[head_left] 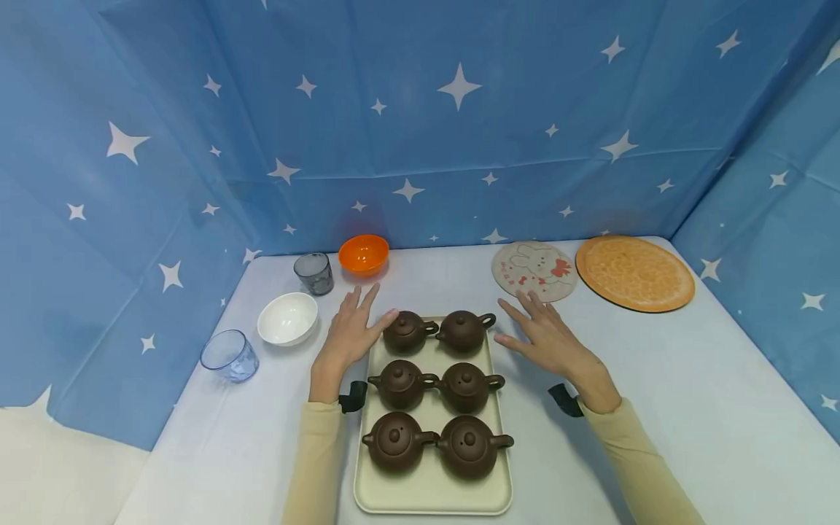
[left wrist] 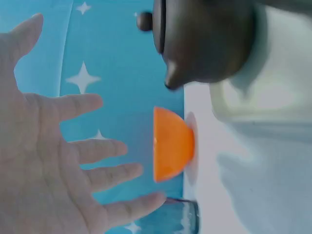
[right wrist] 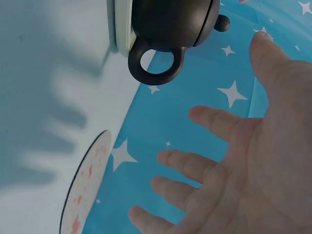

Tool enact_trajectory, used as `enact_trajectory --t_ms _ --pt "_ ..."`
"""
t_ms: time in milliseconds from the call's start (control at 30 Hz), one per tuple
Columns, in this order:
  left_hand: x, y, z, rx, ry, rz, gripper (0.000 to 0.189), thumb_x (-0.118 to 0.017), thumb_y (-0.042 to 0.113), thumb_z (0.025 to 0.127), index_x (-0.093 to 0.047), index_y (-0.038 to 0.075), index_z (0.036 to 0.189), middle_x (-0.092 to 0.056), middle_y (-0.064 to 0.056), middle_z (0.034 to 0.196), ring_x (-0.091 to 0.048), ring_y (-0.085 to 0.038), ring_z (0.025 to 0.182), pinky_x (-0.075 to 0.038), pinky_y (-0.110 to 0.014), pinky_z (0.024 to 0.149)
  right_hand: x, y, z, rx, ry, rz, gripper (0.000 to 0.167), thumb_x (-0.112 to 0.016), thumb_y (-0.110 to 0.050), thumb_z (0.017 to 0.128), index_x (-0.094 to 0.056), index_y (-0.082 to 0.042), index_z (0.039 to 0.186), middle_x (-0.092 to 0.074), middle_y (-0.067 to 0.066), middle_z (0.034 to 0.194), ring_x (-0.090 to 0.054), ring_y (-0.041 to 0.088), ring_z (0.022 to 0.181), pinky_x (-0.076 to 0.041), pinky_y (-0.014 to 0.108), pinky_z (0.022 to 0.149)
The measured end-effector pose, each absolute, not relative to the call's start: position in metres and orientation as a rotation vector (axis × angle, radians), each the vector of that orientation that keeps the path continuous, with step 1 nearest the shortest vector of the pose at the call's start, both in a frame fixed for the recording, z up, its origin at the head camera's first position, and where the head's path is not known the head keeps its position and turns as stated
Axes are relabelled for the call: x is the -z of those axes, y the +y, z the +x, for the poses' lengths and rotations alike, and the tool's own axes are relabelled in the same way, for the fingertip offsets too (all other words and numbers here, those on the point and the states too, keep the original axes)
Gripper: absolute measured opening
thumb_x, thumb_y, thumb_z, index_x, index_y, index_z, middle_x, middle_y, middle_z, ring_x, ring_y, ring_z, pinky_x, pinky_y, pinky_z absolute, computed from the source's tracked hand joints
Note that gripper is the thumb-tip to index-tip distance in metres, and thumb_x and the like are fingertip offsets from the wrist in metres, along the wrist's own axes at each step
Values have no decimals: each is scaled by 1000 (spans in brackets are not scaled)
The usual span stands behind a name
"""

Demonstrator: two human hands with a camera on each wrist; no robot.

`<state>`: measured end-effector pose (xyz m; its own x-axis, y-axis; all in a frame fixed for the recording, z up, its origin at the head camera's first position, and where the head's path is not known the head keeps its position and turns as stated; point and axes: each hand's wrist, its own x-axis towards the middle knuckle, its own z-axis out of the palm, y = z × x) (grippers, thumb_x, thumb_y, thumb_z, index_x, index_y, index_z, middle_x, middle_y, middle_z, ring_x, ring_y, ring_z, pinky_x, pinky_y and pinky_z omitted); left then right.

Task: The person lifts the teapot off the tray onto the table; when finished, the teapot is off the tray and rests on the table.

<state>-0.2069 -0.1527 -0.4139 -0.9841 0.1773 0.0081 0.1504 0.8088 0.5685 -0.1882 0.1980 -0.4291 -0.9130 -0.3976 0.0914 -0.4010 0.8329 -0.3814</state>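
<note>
Left hand [head_left: 350, 334], right hand [head_left: 547, 341]: fingers spread, gripping nothing | six teapots [head_left: 467, 388] in pairs, handles rightward, I'd guess to fit the narrow tray [head_left: 433, 497]

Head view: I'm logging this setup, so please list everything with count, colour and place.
tray: 1, cream, centre front
teapots: 6, dark brown, three rows on the tray
orange bowl: 1, orange, back left
grey glass: 1, grey, beside orange bowl
white bowl: 1, white, left
blue glass: 1, blue, far left
rabbit mat: 1, beige-red, back right
round mat: 1, orange, far right
tabletop: 1, white, underneath
backdrop: apparently 1, blue, white-starred, back and sides
plain surface: 1, cream, bottom-left corner
sleeves: 2, tan, bottom
wrist straps: 2, black, at sleeve ends
left hand: 1, bare, at tray's left
right hand: 1, bare, at tray's right
</note>
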Motion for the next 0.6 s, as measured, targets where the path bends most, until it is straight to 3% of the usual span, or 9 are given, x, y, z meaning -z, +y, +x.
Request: enact_trajectory --t_ms 233,267,367,467,600 --pt "431 -173 -219 -1095 2829 235 72 -29 60 98 -26 13 152 -26 -21 154 -22 -41 142 -19 -60 116 428 188 -199 -726 -2990 748 71 -56 -50 92 -36 -12 149 -26 24 153 -19 45 142 -22 66 111" --pt "434 -174 -220 -1128 2817 227 70 -28 58 99 -28 11 151 -33 -23 149 -31 -41 137 -25 -58 114 428 186 -202 -747 -2988 767 71 -56 -50 92 -36 -13 149 -26 24 154 -21 45 141 -25 65 110" --pt "440 -176 -222 -1254 2776 173 66 -26 52 102 -35 6 148 -48 -26 131 -53 -41 115 -46 -52 100 426 182 -210 -799 -2972 828 70 -57 -49 92 -38 -11 148 -29 24 152 -28 44 139 -32 64 107" --pt "445 -176 -223 -1402 2709 104 62 -29 48 102 -42 3 143 -53 -26 122 -63 -39 96 -59 -42 77 428 180 -218 -849 -2950 885 68 -58 -47 92 -43 -7 144 -35 26 148 -34 43 136 -36 61 105" --pt "451 -175 -226 -1564 2587 37 57 -40 44 101 -47 1 138 -53 -25 129 -64 -38 101 -61 -38 70 432 182 -226 -923 -2930 947 64 -61 -41 91 -48 -1 139 -46 23 142 -42 39 132 -39 56 106"
